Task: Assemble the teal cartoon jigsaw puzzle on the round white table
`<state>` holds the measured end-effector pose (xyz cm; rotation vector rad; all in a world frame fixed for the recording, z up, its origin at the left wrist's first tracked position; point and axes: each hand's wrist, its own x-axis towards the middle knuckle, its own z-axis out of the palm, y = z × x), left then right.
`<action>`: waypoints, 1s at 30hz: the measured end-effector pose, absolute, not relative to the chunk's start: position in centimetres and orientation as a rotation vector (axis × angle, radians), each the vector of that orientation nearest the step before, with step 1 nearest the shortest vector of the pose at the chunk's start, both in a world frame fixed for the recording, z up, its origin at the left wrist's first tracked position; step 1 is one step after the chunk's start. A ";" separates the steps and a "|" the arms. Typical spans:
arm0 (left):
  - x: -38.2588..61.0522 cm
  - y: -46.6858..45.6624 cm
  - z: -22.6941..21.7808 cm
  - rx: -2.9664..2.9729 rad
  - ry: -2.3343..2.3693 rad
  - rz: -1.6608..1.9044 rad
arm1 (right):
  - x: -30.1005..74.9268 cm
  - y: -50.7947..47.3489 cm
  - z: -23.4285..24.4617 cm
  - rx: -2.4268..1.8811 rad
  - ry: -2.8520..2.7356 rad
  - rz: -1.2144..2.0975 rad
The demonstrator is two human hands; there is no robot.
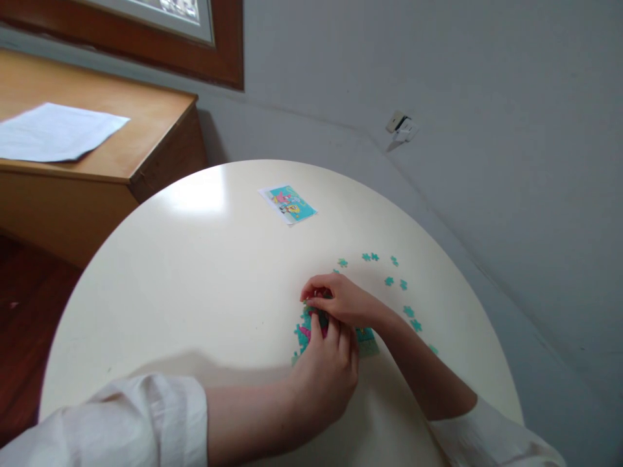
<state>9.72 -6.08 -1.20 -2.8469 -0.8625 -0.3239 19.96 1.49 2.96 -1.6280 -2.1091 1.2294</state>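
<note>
A partly joined jigsaw puzzle [303, 329], teal with pink and yellow parts, lies near the front of the round white table, largely covered by my hands. My left hand [333, 363] rests over it from the near side, with bent fingers pressing on its surface. Reaching in from the right, my right hand [343, 299] arches over the far edge of the puzzle. Its thumb and forefinger close around a jigsaw piece [306, 303] at the upper left corner, mostly hidden by the fingers. Pink or red shows beneath the right fingers.
Loose teal jigsaw pieces [389, 281] curve around the far and right side. A printed picture card [292, 203] lies farther back on the table [195, 279]. At left, a wooden cabinet [160, 139] carries white paper [58, 133]. A wall with an outlet [402, 126] stands behind.
</note>
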 end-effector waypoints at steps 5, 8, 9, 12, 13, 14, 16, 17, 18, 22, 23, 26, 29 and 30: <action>9.7 -6.1 -1.3 -2.864 -0.863 -0.339 | 20.0 1.5 2.6 -1.618 -2.106 1.191; 9.6 -6.1 -1.3 -2.871 -0.853 -0.342 | 19.9 1.5 2.4 -1.622 -2.113 1.150; 9.6 -6.0 -1.3 -2.872 -0.852 -0.343 | 19.9 1.5 2.4 -1.624 -2.117 1.135; 9.6 -6.0 -1.3 -2.872 -0.865 -0.352 | 19.8 1.4 2.4 -1.628 -2.124 1.114; 9.6 -6.0 -1.3 -2.874 -0.870 -0.352 | 19.8 1.4 2.4 -1.630 -2.124 1.111; 9.6 -6.0 -1.2 -2.877 -0.874 -0.349 | 19.8 1.4 2.4 -1.631 -2.124 1.108; 9.6 -6.0 -1.2 -2.886 -0.868 -0.339 | 19.7 1.4 2.4 -1.628 -2.126 1.096; 9.7 -6.0 -1.2 -2.891 -0.863 -0.332 | 19.7 1.3 2.4 -1.624 -2.129 1.088; 9.7 -6.0 -1.2 -2.894 -0.860 -0.325 | 19.7 1.3 2.4 -1.619 -2.130 1.082; 9.7 -6.0 -1.1 -2.889 -0.862 -0.294 | 19.7 1.2 2.3 -1.617 -2.127 1.056; 9.7 -6.0 -1.1 -2.890 -0.855 -0.287 | 19.7 1.2 2.3 -1.616 -2.127 1.051; 9.6 -6.0 -0.8 -2.906 -0.837 -0.271 | 19.7 1.1 2.2 -1.603 -2.126 1.045; 9.6 -5.9 -0.7 -2.915 -0.833 -0.250 | 19.7 1.1 2.0 -1.597 -2.130 1.033; 9.6 -5.9 -0.7 -2.915 -0.830 -0.245 | 19.7 1.1 2.0 -1.598 -2.132 1.029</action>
